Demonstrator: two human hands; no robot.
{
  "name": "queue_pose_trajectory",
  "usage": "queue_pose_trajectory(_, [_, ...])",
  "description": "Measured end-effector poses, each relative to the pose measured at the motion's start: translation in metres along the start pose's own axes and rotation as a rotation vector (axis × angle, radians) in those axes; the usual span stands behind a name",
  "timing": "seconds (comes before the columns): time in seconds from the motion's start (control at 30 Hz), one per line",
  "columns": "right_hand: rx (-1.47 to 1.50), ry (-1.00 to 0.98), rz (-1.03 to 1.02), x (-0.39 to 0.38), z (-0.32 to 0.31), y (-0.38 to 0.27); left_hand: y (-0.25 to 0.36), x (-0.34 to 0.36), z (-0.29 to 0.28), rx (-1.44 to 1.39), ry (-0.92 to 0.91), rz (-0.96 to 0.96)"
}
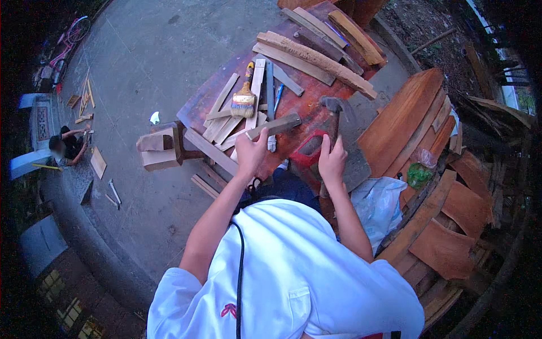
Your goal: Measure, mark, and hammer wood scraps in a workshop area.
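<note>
My left hand [252, 152] grips a short wooden strip [276, 125] by its near end, and the strip points up and to the right. My right hand [332, 161] is closed round the handle of a hammer [332, 104], whose dark head stands above the fist, a little right of the strip's far end. A red loop-shaped piece [307, 148], perhaps a tool's handle, shows between my hands. Beyond the strip, a wide paintbrush [244, 103] and a blue pen [279, 97] rest among several wooden strips [224, 95] on the reddish table [195, 107].
Rough boards [316, 59] lie across the table's far side. Large wooden slabs [403, 124] and a white plastic bag [377, 206] are at my right. A box-like wooden piece [160, 148] stands left of the table. Far left, another person [70, 148] works low by the floor, near a hammer [114, 192].
</note>
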State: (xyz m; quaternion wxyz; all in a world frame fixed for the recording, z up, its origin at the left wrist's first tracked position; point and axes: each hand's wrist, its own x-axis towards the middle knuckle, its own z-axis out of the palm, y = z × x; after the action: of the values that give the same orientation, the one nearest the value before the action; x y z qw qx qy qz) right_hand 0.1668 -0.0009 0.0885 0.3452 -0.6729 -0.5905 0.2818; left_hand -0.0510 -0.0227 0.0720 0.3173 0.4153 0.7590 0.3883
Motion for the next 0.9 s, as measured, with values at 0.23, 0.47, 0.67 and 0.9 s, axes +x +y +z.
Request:
queue_pose_trajectory(0.23, [-0.108,-0.197,0.044,0.002,0.009,0.006,-0.005,-0.001,-0.001,-0.025,-0.048,-0.056])
queue_pose_trajectory(0.47, [-0.226,-0.354,0.087,0.004,0.012,0.027,-0.012,0.001,0.003,-0.029,0.005,-0.016])
queue_pose_trajectory(0.67, [-0.202,-0.292,0.140,-0.001,0.017,0.032,-0.009,-0.002,0.002,-0.030,0.015,0.018])
queue_pose_trajectory(0.9, [0.011,-0.054,0.069,-0.009,0.013,0.008,-0.002,-0.004,-0.005,0.015,0.031,0.002])
